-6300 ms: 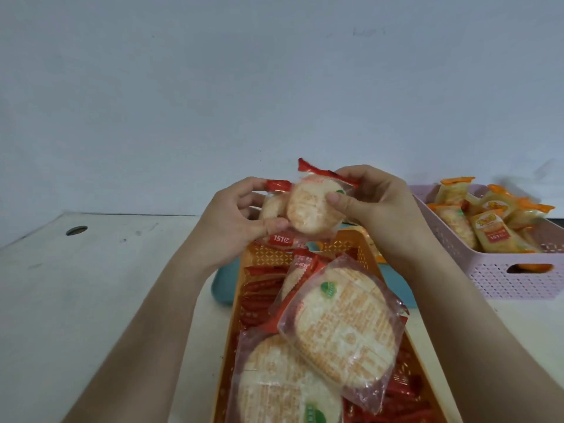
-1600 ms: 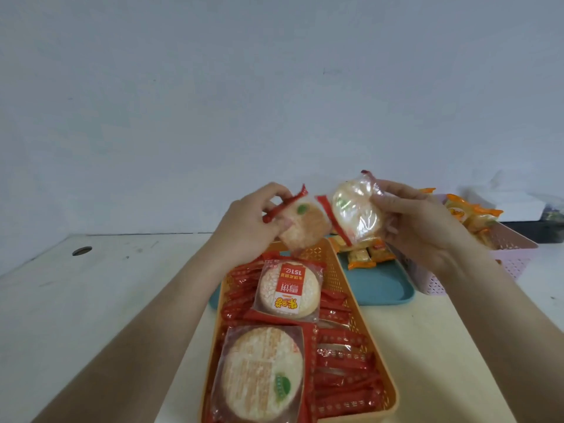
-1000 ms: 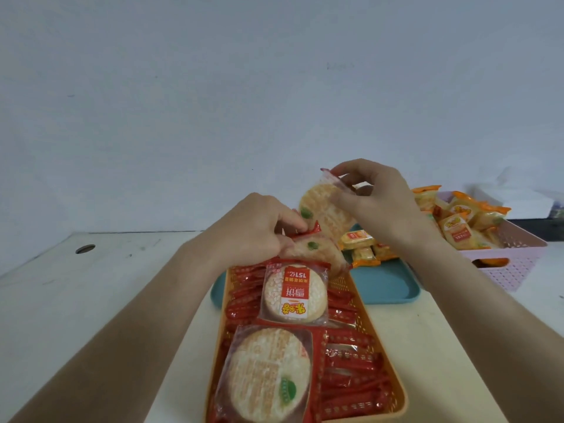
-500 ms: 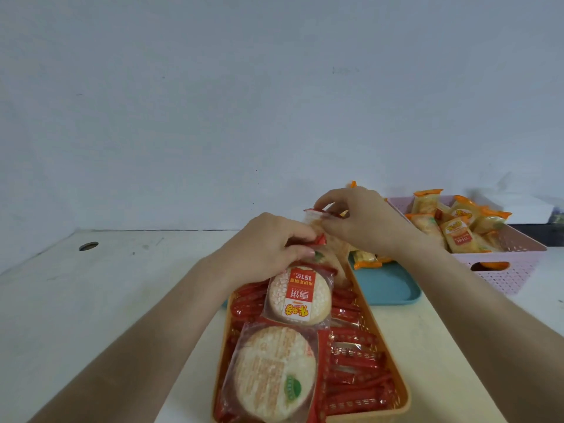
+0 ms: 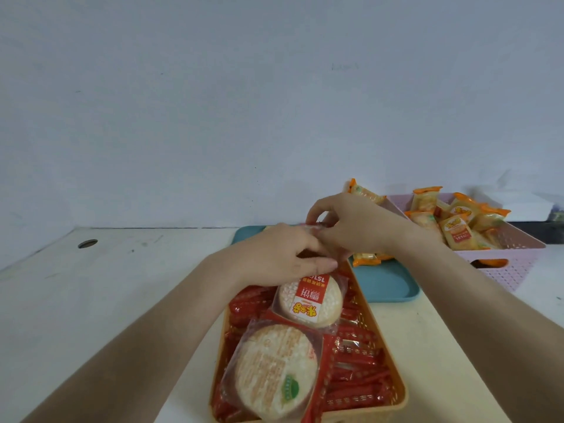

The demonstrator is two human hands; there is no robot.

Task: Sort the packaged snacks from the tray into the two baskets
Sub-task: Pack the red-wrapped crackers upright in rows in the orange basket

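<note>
An orange basket (image 5: 386, 355) in front of me holds several red-wrapped snacks, with two round rice cracker packets (image 5: 308, 300) (image 5: 276, 370) lying on top. Over its far end my left hand (image 5: 274, 254) and my right hand (image 5: 357, 227) meet, fingers closed on red-wrapped cracker packets (image 5: 314, 230) that the hands mostly hide. Behind the basket lies a teal tray (image 5: 387, 285) with a few orange-wrapped snacks (image 5: 366, 258). To the right stands a pink basket (image 5: 512, 264) filled with several orange-wrapped snacks.
The white table (image 5: 106, 300) has a round cable hole (image 5: 87, 243) at the far left. A pale wall runs behind everything. White and dark objects sit behind the pink basket at the far right edge.
Both hands have come down from chest height with their cracker packets to the far end of the orange basket and closed in on each other. The packets lying in the basket have stayed put.
</note>
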